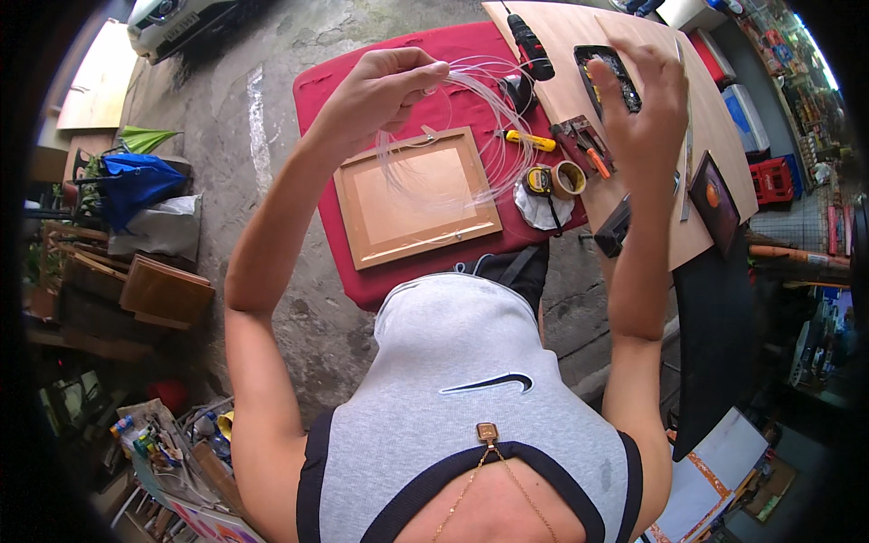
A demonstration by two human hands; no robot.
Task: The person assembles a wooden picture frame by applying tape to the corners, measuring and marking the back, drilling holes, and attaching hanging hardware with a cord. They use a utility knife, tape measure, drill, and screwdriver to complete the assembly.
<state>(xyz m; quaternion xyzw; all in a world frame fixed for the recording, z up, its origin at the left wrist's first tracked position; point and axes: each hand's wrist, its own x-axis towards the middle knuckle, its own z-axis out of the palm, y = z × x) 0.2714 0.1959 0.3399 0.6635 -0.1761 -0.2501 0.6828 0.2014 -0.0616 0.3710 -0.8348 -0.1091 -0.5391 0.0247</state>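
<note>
Raised over the red-covered table, my left hand [389,86] pinches a loose coil of clear plastic line [493,90] between thumb and fingers. Its loops hang down across the back of a wooden picture frame [348,217], which lies flat on the red cloth [335,81]. My right hand [647,118] is held up over the wooden board [561,23] with its fingers apart, and I see nothing in it. Behind its fingers sits a black tray [590,65] of small metal parts.
Right of the frame lie a yellow utility knife [531,140], a tape measure [538,180], a tape roll [568,179] and a red-handled tool [597,163]. A power drill [532,47] rests at the board's edge. A dark picture [715,204] leans at right. A car [176,23] stands far left.
</note>
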